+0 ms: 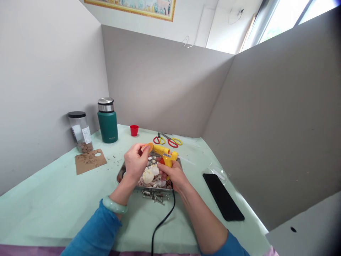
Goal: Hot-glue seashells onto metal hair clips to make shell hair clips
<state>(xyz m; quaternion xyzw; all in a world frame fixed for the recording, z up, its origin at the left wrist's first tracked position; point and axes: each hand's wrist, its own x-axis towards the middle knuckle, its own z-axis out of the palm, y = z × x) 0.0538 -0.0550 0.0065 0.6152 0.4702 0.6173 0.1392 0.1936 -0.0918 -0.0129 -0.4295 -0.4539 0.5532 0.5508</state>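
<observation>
My left hand (135, 161) pinches a small orange piece, perhaps a shell (149, 145), between thumb and fingers. A yellow hot glue gun (167, 158) is gripped in my right hand (173, 174), its nozzle pointing left, touching or very near the orange piece. A clear glue stick (186, 160) sticks out of its back end, and a black cord (170, 213) runs from its handle down the table. Under both hands stands a metal tray (121, 174) filled with shells (149, 176); the hands hide part of it.
Silver metal clips (154, 196) lie before the tray. Behind it are scissors (173, 142) and a red cup (134, 130). To the left stand a green flask (108, 124), a jar (81, 133) and a brown card (89, 163). A black phone-like slab (223, 197) and clear plastic packaging (218, 172) lie right.
</observation>
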